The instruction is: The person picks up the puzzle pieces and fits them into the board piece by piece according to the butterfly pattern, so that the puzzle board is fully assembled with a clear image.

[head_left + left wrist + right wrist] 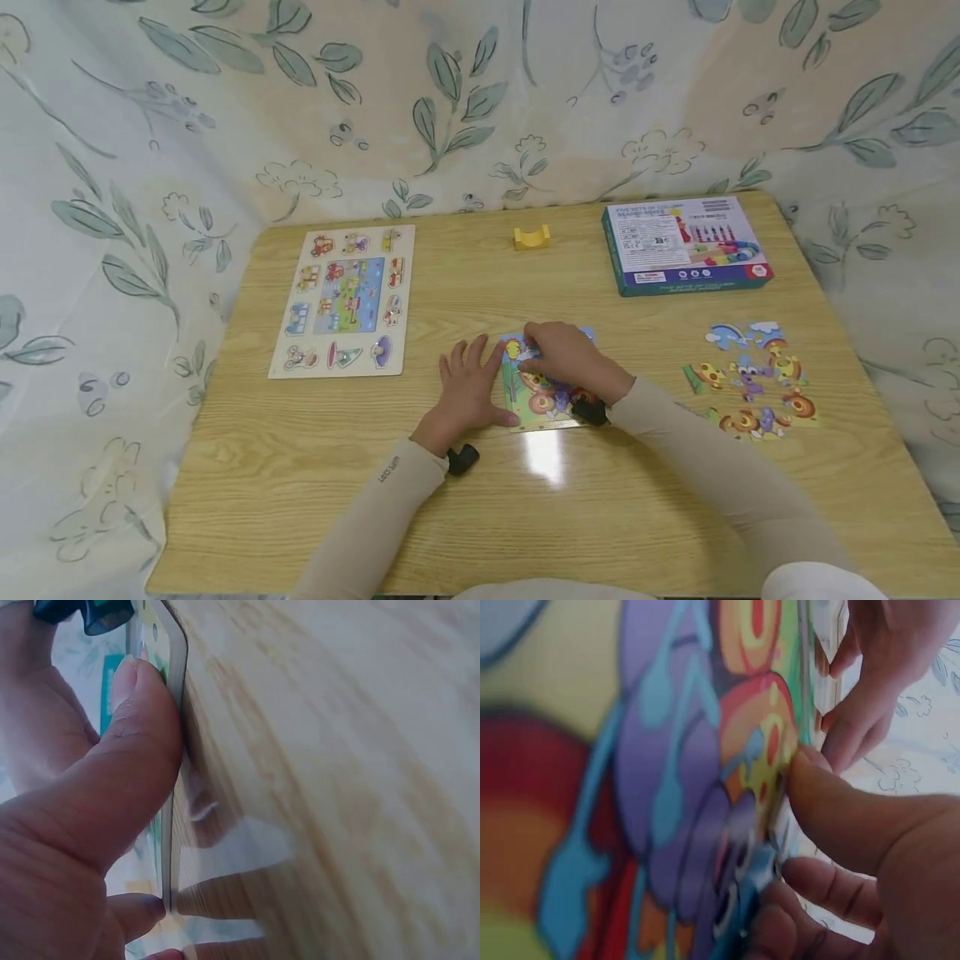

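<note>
A colourful cartoon jigsaw puzzle board (542, 407) lies flat on the table in front of the person. The left hand (468, 392) spreads its fingers along the board's left side. Its thumb (142, 727) rests on the near left corner in the left wrist view. Over the upper middle of the board is the right hand (566, 358), its thumb and fingers pinching a small puzzle piece (769, 761) against the picture. The hand hides most of that piece in the head view. Several loose puzzle pieces (750, 375) lie to the right of the right forearm.
A wooden peg puzzle (281, 362) lies at the back left. A yellow cradle-shaped block (532, 239) stands at the back middle. At the back right lies a boxed bead set (686, 242). Floral cloth (450, 108) hangs behind the wooden table (300, 500).
</note>
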The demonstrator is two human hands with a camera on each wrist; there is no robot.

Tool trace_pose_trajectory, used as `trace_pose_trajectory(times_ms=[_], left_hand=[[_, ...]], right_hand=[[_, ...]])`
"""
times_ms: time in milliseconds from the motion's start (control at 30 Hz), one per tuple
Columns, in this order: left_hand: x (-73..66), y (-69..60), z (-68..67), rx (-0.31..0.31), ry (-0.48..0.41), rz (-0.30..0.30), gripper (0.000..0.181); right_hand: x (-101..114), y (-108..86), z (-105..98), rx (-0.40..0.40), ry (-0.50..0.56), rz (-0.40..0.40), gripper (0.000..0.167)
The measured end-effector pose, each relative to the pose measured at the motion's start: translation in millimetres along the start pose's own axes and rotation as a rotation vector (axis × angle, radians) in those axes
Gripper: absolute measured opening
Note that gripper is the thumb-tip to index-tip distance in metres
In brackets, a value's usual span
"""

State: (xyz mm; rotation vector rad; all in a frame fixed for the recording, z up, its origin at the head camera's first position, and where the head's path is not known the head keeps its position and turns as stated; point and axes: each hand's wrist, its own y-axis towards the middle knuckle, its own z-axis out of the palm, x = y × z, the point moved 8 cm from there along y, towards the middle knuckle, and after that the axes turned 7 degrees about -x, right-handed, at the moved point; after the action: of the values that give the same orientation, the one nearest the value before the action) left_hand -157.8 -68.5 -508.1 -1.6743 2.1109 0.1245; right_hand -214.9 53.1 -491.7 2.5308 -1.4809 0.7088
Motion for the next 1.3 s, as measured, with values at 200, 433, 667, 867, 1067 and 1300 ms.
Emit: trace_pose_trajectory(times_ms=[200,433,667,867,1067,1300], left_hand=[[1.2,-0.4,0.2,0.006,-0.005,-0.004,0.122],[-0.9,1.3,2.4,0.018,0.000,0.003,0.121],[3.1,-0.8,4.0,0.000,-0.011,-0.011,0.120],[6.8,-2.0,3.8,-0.043,0.013,-0.005,0.121],[10.9,-5.6,5.3,-0.024,0.004,-0.027,0.121],[8.3,-1.8,6.4,-0.022,-0.022,-0.014,0.120]], right_hand=[[-4.5,5.9,2.1,-0.010,0.007,0.082,0.036],[-11.8,7.6,0.2,-0.021,0.036,0.128,0.040],[-36.2,-7.1,-15.4,-0.071,0.182,0.166,0.038],[-126.1,-62.1,-84.1,-0.224,0.107,0.321,0.035],[-217.1,-116.8,-112.8,-0.081,0.014,0.416,0.052],[-243.1,-139.9,-109.7,-0.070,-0.037,0.376,0.050]])
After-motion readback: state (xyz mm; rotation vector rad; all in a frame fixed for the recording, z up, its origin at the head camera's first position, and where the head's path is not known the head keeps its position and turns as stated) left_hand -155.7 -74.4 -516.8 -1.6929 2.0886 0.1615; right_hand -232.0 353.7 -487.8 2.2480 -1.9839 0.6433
